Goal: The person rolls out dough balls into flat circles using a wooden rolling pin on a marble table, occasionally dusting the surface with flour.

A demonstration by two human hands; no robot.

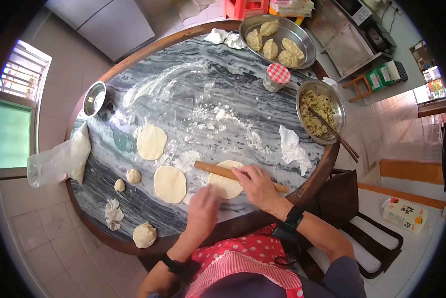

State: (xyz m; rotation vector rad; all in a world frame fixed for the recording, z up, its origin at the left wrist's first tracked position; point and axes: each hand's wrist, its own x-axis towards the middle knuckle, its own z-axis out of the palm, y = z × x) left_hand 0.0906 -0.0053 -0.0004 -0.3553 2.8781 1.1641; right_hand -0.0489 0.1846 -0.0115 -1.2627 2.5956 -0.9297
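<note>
Fingers of the left hand (202, 211) are blurred; whether they grip anything cannot be told, though they lie at the near edge of the dough disc (226, 180). That disc sits near the table's (262, 79) near edge, half hidden under the rolling pin (223, 172) and both hands. Two more discs (151, 141) lie left of it, small dough balls (133, 176) further left. The right hand (259, 186) lies flat, fingers spread, on the pin's right half, covering it. At the right edge, chopsticks (334, 134) rest in a filling bowl (332, 97).
</note>
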